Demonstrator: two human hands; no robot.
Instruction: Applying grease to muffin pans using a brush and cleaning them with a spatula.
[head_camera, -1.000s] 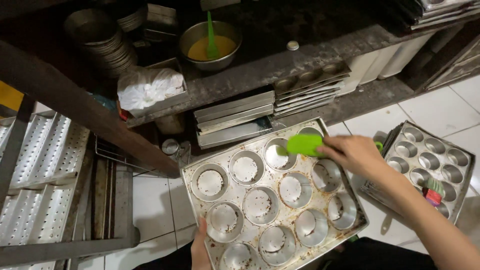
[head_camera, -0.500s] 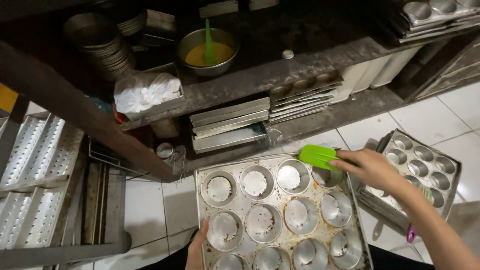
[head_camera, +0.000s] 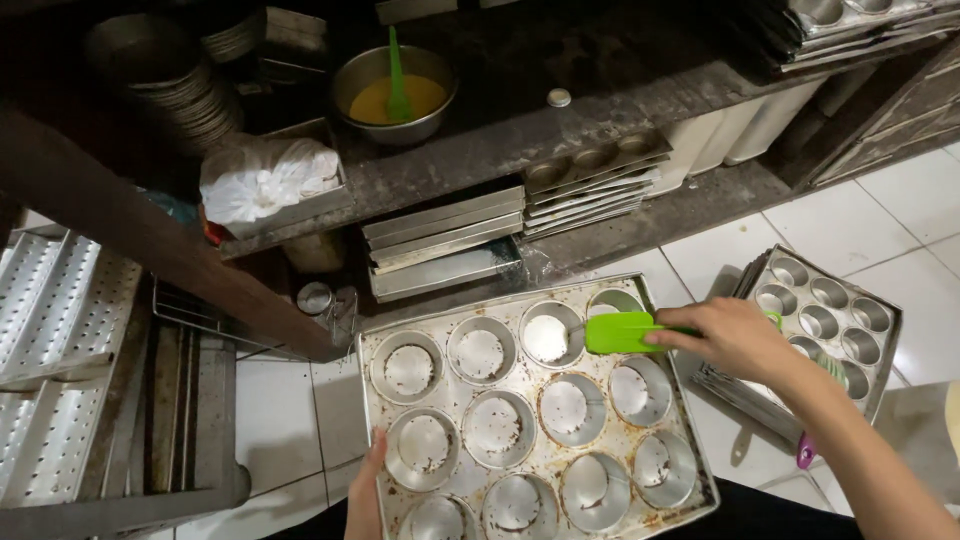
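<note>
Greasing brush over the muffin tray

My right hand (head_camera: 735, 338) is pinching the green silicone brush (head_camera: 620, 332) above the muffin tray (head_camera: 440, 420); my left hand (head_camera: 366, 495) grips its near edge.

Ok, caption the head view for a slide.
Right hand holds a green brush over a worn muffin tray; left hand steadies the tray's near edge.

A dim kitchen corner seen from above: white floor tiles (head_camera: 840, 225) with dark grout lie under a worn dark shelf unit (head_camera: 600, 125). Stacked flat baking trays (head_camera: 440, 245) sit on its lower ledge, and stacked round tins (head_camera: 165, 75) sit above at left. Perforated metal trays (head_camera: 50, 330) line a rack (head_camera: 190, 400) at left. Light falls brightest on the floor at right.
</note>
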